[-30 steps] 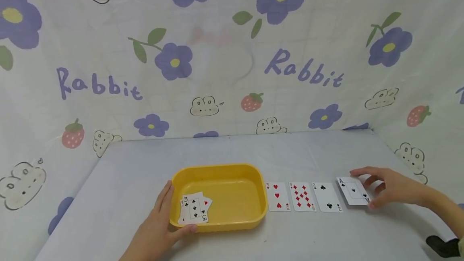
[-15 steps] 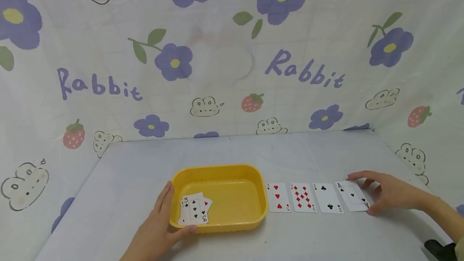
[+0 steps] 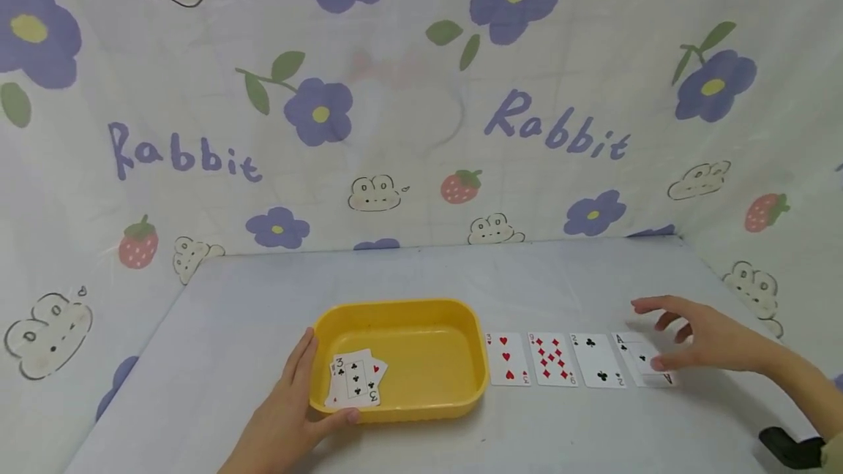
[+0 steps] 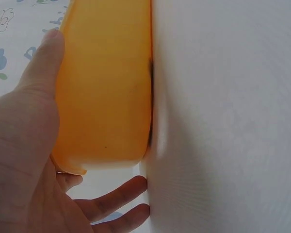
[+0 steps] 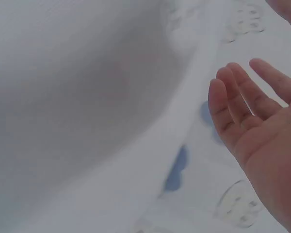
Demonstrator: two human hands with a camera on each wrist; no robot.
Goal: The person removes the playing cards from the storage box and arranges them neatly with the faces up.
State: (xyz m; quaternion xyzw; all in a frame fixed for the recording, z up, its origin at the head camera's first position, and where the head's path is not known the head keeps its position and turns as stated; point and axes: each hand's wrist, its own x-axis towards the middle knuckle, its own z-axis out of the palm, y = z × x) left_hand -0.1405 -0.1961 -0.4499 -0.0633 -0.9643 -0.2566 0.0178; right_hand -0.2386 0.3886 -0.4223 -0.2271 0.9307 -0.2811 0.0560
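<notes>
My left hand (image 3: 283, 404) holds the near left corner of a yellow plastic tray (image 3: 431, 375). Its thumb lies on the front rim and the fingers extend along the left side; the left wrist view shows two fingertips down at the table beside the tray wall (image 4: 104, 97). Over the ace of clubs (image 3: 634, 368), my right hand (image 3: 714, 339) hovers with fingers spread and nothing in them, partly covering that card. The ace ends a row of face-up playing cards: three of hearts (image 3: 507, 368), nine of diamonds (image 3: 552, 368), two of clubs (image 3: 596, 360).
Inside the tray's left end, a three of clubs (image 3: 356, 382) tops a few overlapping cards, one of them a heart (image 3: 377, 369). The white table (image 3: 250, 298) meets a hanging cloth (image 3: 408, 130) printed with flowers and rabbits at the back and sides.
The ace of clubs was lowered from a tilt to lie flat at the row's right end. My right hand has since let go and risen slightly. The left hand and tray have stayed put.
</notes>
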